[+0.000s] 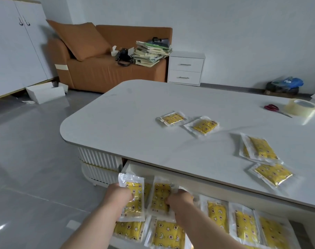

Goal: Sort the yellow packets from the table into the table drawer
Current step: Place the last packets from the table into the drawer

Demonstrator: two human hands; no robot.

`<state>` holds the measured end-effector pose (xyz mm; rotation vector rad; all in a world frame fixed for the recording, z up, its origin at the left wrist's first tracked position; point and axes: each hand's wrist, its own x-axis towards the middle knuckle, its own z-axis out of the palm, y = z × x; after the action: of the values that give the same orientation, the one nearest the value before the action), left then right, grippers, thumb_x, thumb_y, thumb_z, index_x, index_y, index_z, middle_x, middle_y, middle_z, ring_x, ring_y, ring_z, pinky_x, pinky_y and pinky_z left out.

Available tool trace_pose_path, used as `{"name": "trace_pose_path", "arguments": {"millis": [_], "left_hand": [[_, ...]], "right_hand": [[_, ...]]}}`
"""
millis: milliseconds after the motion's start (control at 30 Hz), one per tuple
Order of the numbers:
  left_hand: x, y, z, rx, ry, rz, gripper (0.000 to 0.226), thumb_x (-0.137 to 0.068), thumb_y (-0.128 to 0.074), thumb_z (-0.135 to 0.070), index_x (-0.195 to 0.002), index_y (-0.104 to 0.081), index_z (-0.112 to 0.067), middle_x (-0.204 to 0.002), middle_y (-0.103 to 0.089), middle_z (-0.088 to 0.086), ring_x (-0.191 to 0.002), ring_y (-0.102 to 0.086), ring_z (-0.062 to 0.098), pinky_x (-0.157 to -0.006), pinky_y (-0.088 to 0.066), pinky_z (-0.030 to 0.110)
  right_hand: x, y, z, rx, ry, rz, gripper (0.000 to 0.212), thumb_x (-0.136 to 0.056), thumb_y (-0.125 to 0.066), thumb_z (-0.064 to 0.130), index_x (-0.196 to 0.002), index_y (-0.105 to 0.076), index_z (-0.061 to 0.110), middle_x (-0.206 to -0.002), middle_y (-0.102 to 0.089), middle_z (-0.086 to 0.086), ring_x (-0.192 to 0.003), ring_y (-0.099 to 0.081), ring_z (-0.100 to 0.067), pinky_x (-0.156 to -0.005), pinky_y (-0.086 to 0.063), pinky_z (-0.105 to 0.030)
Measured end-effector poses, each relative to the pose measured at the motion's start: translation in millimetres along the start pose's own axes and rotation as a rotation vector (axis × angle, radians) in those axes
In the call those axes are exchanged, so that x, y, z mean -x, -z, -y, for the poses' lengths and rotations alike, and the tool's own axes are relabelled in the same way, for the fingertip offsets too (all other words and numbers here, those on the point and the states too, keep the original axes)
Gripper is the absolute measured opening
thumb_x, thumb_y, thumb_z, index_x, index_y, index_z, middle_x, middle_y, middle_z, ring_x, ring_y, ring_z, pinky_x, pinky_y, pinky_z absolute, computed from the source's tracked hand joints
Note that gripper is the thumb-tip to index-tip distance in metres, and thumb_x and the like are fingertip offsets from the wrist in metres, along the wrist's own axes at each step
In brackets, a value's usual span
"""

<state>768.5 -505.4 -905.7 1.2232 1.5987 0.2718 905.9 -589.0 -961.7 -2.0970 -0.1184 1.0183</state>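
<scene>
Below: left hand [121, 195] grips one yellow packet [135, 187], right hand [180, 199] a second packet [159, 192], both upright, presumably for filing into the drawer [126, 167] rows

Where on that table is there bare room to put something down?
Bare: the tabletop from its rounded left corner to the two small packets. Crowded: the right side, with more packets, scissors and tape. The drawer is nearly covered; left hand and right hand grip packets there.
</scene>
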Motion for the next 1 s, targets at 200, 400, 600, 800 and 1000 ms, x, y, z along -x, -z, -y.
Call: {"name": "trace_pose_path", "arguments": {"millis": [200,400,600,800,1000], "left_hand": [[-16.8,-4.4,5.9,-0.036,-0.003,0.011,0.066,-0.085,-0.068,0.001,-0.144,-0.038,0.000,-0.138,-0.052,0.019,-0.122,-0.053,0.037,-0.081,-0.038,0.034],[-21.4,-5.6,7.0,-0.070,-0.018,0.000,0.066,-0.085,-0.069,-0.001,-0.143,-0.040,0.000,-0.136,-0.054,0.019,-0.120,-0.054,0.036,-0.082,-0.040,0.034],[-25.4,-6.5,10.7,-0.039,-0.019,0.012,0.065,-0.085,-0.067,0.003,-0.143,-0.039,0.001,-0.138,-0.051,0.019,-0.123,-0.051,0.037,-0.082,-0.037,0.035],[-29.5,-6.3,11.6,-0.039,-0.030,0.001,0.065,-0.085,-0.069,-0.001,-0.143,-0.040,0.001,-0.139,-0.052,0.019,-0.123,-0.053,0.037,-0.081,-0.039,0.035],[-39.1,-5.7,13.8,-0.068,-0.048,-0.002,0.060,-0.081,-0.075,-0.004,-0.136,-0.050,0.000,-0.130,-0.060,0.017,-0.116,-0.058,0.035,-0.083,-0.046,0.035]], "right_hand": [[-3.2,-5.6,-2.8,0.222,0.087,-0.041,0.023,-0.083,-0.045,0.005,-0.103,-0.056,0.011,-0.087,-0.061,-0.006,-0.077,-0.060,-0.019,-0.056,-0.046,-0.026],[6.1,-1.0,-1.0,0.477,0.192,-0.039,0.030,-0.077,-0.048,0.004,-0.107,-0.051,0.009,-0.094,-0.059,-0.005,-0.090,-0.062,-0.022,-0.067,-0.055,-0.028],[14.4,1.0,-6.1,1.045,0.809,-0.087,0.045,-0.096,-0.047,0.031,-0.139,-0.044,0.021,-0.144,-0.039,-0.004,-0.127,-0.039,-0.028,-0.108,-0.035,-0.038],[-2.6,-1.0,-14.5,1.021,0.774,0.035,0.047,-0.097,-0.053,0.030,-0.143,-0.045,0.031,-0.149,-0.042,0.007,-0.136,-0.034,-0.023,-0.115,-0.026,-0.039],[-8.2,-0.5,-19.7,0.858,0.770,0.027,0.050,-0.094,-0.058,0.031,-0.142,-0.047,0.033,-0.144,-0.047,0.012,-0.130,-0.040,-0.019,-0.112,-0.031,-0.034]]}}
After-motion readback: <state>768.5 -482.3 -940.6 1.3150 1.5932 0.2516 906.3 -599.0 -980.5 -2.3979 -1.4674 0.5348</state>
